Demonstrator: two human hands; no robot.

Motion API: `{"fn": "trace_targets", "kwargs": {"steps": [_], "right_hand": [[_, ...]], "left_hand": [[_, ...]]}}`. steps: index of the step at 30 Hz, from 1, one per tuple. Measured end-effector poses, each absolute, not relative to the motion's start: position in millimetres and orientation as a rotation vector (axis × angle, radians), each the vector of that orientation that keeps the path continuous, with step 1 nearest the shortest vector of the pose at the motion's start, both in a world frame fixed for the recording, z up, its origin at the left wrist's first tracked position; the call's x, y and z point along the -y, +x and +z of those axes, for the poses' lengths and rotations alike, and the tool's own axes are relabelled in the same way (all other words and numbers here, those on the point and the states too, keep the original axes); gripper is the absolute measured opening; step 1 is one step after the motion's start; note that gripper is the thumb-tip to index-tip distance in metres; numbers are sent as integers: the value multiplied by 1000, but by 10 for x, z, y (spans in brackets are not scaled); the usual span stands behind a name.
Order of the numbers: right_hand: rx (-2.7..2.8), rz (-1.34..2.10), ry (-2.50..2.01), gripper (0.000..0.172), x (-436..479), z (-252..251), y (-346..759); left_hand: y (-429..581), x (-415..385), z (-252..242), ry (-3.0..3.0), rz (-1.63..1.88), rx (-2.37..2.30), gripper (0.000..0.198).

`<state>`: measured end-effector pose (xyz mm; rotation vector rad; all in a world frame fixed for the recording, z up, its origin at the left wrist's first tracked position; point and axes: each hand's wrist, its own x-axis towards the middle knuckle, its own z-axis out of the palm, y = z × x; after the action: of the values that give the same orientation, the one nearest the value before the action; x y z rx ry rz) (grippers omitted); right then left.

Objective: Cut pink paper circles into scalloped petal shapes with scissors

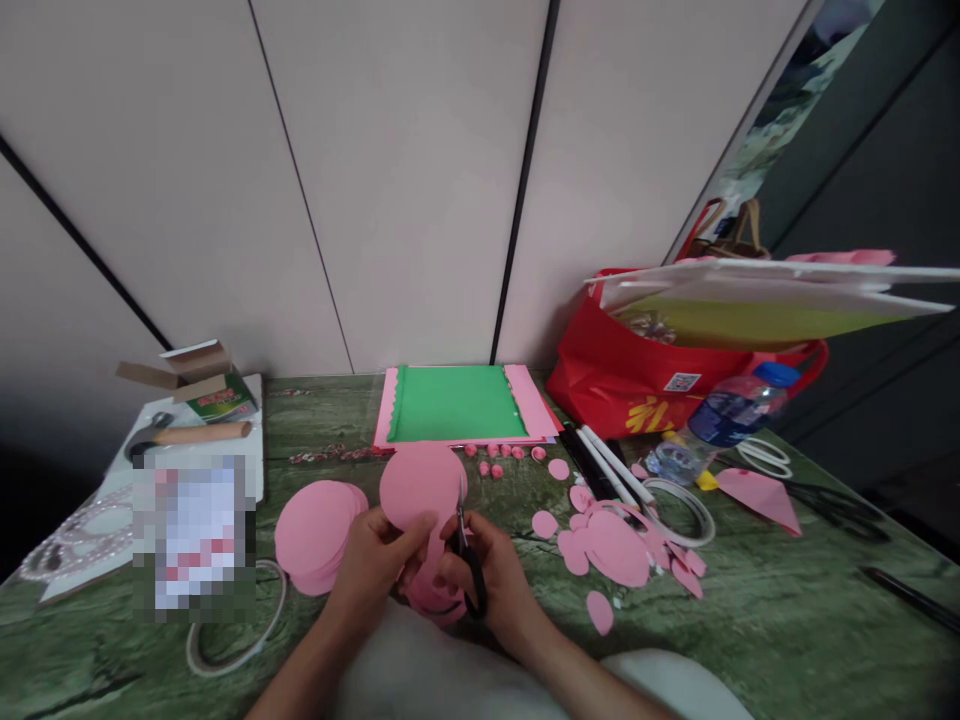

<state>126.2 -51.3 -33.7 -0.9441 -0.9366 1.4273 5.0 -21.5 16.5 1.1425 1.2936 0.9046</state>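
Note:
Between the thumb and fingers of my left hand [382, 555] is a round pink paper disc [421, 485], held up above the table. My right hand [491, 575] grips black-handled scissors [472, 575], whose blades stand upright at the right edge of the disc. More pink paper hangs below my fingers, partly hidden by both hands. A stack of pink paper discs [319, 535] lies just left of my left hand. To the right of my right hand are scattered pink paper offcuts [619, 545]. Several small rolled pink paper pieces [506, 452] sit behind the disc.
Green paper [457, 402] lies on pink sheets at the back. A red bag [622, 370] and a water bottle [720, 420] stand at the back right. White pens [615, 465] and a tape roll [679, 512] lie right; another tape roll [195, 650] lies left, near an open box [221, 398].

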Motion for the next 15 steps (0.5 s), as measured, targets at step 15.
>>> {"fn": "trace_targets", "kwargs": {"steps": [15], "right_hand": [[989,1468,-841,36,537,-231,1234]], "left_hand": [[41,223,144,1163,912,-1253,42]]}}
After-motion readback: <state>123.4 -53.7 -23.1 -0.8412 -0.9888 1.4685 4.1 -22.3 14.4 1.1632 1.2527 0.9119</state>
